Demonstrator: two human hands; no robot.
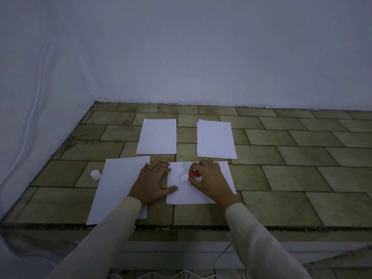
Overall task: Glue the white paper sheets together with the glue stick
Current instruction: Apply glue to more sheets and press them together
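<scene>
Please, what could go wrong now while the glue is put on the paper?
1. The left hand presses only the left edge of the near sheet, so its right side may slide or wrinkle under the glue stick in the right hand.
2. The white cap lies apart by the table's left edge and might roll off.

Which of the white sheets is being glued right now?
The near-right sheet: the right hand holds the glue stick on it; the other sheets lie untouched by it.

Dim, bluish, soft-focus view with wide-angle edge bending
</scene>
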